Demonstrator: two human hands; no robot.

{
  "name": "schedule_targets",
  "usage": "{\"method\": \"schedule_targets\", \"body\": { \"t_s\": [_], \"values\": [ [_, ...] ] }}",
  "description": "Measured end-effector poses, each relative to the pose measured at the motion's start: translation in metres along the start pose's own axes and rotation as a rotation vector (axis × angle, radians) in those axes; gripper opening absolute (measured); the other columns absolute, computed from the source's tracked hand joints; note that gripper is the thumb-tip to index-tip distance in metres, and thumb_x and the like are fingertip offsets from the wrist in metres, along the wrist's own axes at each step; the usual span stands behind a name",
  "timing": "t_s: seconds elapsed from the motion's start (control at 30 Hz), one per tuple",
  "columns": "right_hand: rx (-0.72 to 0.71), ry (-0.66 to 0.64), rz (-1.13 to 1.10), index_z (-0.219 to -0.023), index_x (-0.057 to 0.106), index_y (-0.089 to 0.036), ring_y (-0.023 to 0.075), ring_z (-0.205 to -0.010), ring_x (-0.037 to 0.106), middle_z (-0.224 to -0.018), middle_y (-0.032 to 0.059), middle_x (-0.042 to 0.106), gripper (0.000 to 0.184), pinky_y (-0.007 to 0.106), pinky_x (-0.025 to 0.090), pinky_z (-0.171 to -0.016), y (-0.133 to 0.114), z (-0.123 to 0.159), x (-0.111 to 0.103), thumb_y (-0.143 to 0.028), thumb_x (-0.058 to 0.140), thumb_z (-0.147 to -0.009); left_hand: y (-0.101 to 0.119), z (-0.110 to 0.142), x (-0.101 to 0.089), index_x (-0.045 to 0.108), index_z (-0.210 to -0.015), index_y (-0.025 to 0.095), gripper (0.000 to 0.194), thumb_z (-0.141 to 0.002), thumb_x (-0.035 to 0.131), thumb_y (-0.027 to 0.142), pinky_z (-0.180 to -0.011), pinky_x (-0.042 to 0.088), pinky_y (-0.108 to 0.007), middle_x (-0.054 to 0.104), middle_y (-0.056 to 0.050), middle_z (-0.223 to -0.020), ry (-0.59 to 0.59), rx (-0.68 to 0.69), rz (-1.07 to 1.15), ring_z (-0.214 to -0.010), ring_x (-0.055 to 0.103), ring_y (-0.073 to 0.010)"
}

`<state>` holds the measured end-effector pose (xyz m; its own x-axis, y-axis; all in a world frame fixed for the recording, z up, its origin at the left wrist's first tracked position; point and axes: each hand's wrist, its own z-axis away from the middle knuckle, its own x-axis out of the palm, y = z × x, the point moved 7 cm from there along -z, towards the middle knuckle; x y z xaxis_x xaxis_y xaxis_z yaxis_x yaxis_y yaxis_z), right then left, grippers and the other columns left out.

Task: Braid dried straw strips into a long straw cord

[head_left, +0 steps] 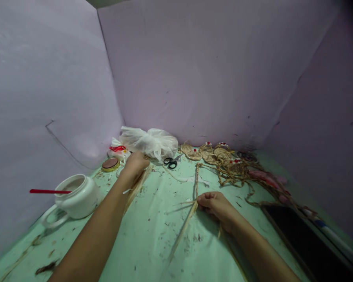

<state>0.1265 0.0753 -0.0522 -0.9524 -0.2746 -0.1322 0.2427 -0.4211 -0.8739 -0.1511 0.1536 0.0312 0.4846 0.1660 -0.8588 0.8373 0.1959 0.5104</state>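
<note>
My right hand (216, 209) pinches a braided plant-fibre cord (197, 180) at its lower end, where loose pale strands (182, 235) fan out over the table. The finished braid runs away from my fingers toward the back. Farther off on the left, my left hand (137, 166) is closed at the top end of a bundle of pale dried fibre strands (139, 184); its fingertips are partly hidden. Just right of that hand lie black-handled scissors (172, 162). A white plastic bag (150, 141) sits behind it.
On the left stands a white mug-like pot (79, 199) with a red stick (47, 191), near a round tin (110, 164). Woven fibre pieces (208, 153) with red beads and a heap of braided cord (231, 176) line the back right. A dark flat device (300, 239) lies at right.
</note>
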Motion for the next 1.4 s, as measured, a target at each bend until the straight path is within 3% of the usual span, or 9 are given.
{"method": "schedule_targets", "body": {
  "t_s": [0.13, 0.23, 0.43, 0.5, 0.67, 0.8, 0.9, 1.17, 1.4],
  "values": [
    [-0.014, 0.004, 0.006, -0.05, 0.048, -0.015, 0.0024, -0.029, 0.017, -0.032, -0.0071, 0.031, 0.014, 0.02, 0.007, -0.035, -0.001, 0.0, 0.0, -0.02, 0.051, -0.062, 0.003, -0.005, 0.019, 0.055, -0.054, 0.013, 0.009, -0.052, 0.054, 0.021, -0.052, 0.028, -0.023, 0.057, -0.009, -0.061, 0.079, -0.011, -0.224, -0.063, 0.051, -0.0188],
    [-0.024, 0.006, -0.005, -0.051, 0.048, -0.015, 0.0024, -0.03, 0.016, -0.033, -0.0074, 0.031, 0.015, 0.021, 0.007, -0.035, -0.001, -0.001, 0.0, -0.022, 0.052, -0.064, 0.012, -0.003, 0.021, 0.057, -0.057, 0.012, 0.01, -0.052, 0.052, 0.019, -0.051, 0.029, -0.021, 0.055, -0.006, -0.059, 0.055, 0.027, -0.088, -0.06, 0.049, -0.0152],
    [-0.004, -0.011, -0.048, -0.049, 0.048, -0.015, 0.0021, -0.03, 0.014, -0.033, -0.0083, 0.029, 0.017, 0.021, 0.006, -0.035, -0.003, 0.002, 0.001, -0.023, 0.053, -0.064, 0.056, 0.023, 0.033, 0.054, -0.063, 0.012, 0.022, -0.053, 0.06, 0.031, -0.041, 0.018, -0.019, 0.04, 0.004, -0.048, -0.497, 0.078, 0.636, -0.041, 0.029, -0.0043],
    [0.005, -0.007, -0.062, -0.05, 0.048, -0.014, 0.002, -0.03, 0.016, -0.034, -0.0078, 0.031, 0.016, 0.021, 0.006, -0.035, -0.004, 0.003, 0.0, -0.022, 0.053, -0.063, 0.063, 0.028, 0.032, 0.052, -0.061, 0.013, 0.023, -0.052, 0.061, 0.032, -0.04, 0.015, -0.019, 0.038, 0.004, -0.047, -0.553, 0.073, 0.69, -0.039, 0.027, -0.0031],
    [0.029, -0.023, -0.08, -0.051, 0.049, -0.014, 0.0017, -0.03, 0.016, -0.034, -0.0076, 0.035, 0.014, 0.021, 0.007, -0.034, -0.002, 0.001, -0.002, -0.02, 0.054, -0.062, 0.076, 0.039, 0.02, 0.053, -0.058, 0.013, 0.019, -0.054, 0.059, 0.03, -0.04, 0.018, -0.019, 0.038, 0.006, -0.043, -0.397, 0.0, 0.53, -0.039, 0.028, -0.0036],
    [-0.021, -0.036, -0.061, -0.052, 0.051, -0.014, 0.0023, -0.029, 0.017, -0.033, -0.0078, 0.033, 0.013, 0.021, 0.007, -0.034, 0.0, -0.003, -0.003, -0.021, 0.054, -0.062, 0.108, 0.072, 0.055, 0.059, -0.06, 0.012, 0.017, -0.052, 0.06, 0.027, -0.043, 0.023, -0.019, 0.043, 0.005, -0.046, -0.685, 0.146, 0.424, -0.043, 0.033, -0.0051],
    [-0.058, -0.03, -0.061, -0.052, 0.051, -0.014, 0.0024, -0.03, 0.019, -0.035, -0.0071, 0.035, 0.013, 0.021, 0.008, -0.034, 0.001, -0.004, -0.003, -0.022, 0.054, -0.062, 0.113, 0.083, 0.082, 0.06, -0.057, 0.012, 0.014, -0.05, 0.058, 0.024, -0.043, 0.023, -0.019, 0.042, 0.005, -0.043, -0.711, 0.214, 0.355, -0.043, 0.032, -0.0052],
    [-0.071, -0.028, -0.09, -0.052, 0.052, -0.013, 0.0022, -0.031, 0.019, -0.035, -0.0063, 0.039, 0.012, 0.02, 0.008, -0.035, -0.005, 0.003, -0.004, -0.02, 0.053, -0.061, 0.091, 0.089, 0.125, 0.058, -0.06, 0.013, 0.017, -0.048, 0.057, 0.025, -0.038, 0.017, -0.02, 0.037, 0.006, -0.035, -0.858, 0.031, 0.418, -0.035, 0.026, -0.0055],
    [-0.057, 0.004, -0.111, -0.055, 0.052, -0.013, 0.0015, -0.03, 0.027, -0.047, -0.0034, 0.053, 0.008, 0.018, 0.013, -0.032, -0.003, 0.0, -0.004, -0.017, 0.052, -0.062, 0.098, 0.082, 0.114, 0.06, -0.054, 0.012, 0.014, -0.045, 0.05, 0.016, -0.041, 0.025, -0.019, 0.043, 0.004, -0.04, -0.686, 0.175, 0.215, -0.042, 0.034, -0.0073]
  ]
}}
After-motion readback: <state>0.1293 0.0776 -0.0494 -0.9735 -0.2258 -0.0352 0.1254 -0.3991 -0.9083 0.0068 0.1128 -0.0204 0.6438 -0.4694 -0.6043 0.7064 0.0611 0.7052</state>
